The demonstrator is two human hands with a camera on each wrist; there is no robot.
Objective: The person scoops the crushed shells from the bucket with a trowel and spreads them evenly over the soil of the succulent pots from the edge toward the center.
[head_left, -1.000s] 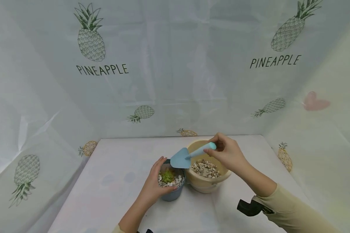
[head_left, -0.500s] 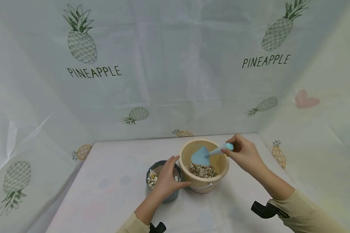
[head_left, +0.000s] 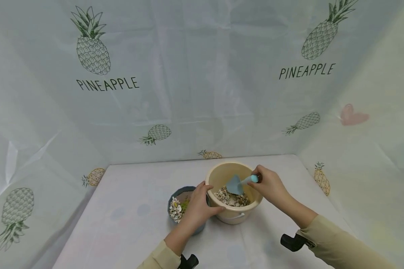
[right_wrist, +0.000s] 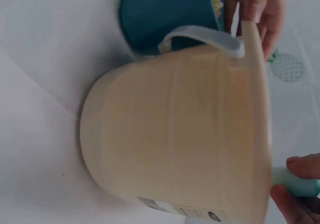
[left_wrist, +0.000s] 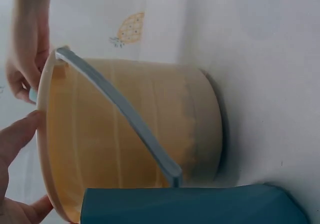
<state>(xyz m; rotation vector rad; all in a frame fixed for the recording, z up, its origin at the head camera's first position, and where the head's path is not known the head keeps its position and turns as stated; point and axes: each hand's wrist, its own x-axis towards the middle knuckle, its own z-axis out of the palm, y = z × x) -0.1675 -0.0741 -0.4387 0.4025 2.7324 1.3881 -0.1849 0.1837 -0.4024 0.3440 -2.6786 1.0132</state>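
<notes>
Blue trowel (head_left: 235, 185) pinched in right hand (head_left: 271, 185) could, if pushed hard, tip bucket (head_left: 219, 173); left hand (head_left: 199, 205), fingers spread, touches it

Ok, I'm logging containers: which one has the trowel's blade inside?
The larger one, the cream bucket; the smaller blue pot beside it holds white stones and greenery, no trowel.

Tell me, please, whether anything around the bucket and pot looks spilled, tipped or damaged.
Nothing really stands out: the bucket and pot stand upright, undamaged as far as visible, and the gravel lies in the bucket. A tiny dark speck on the table is too small to identify.
</notes>
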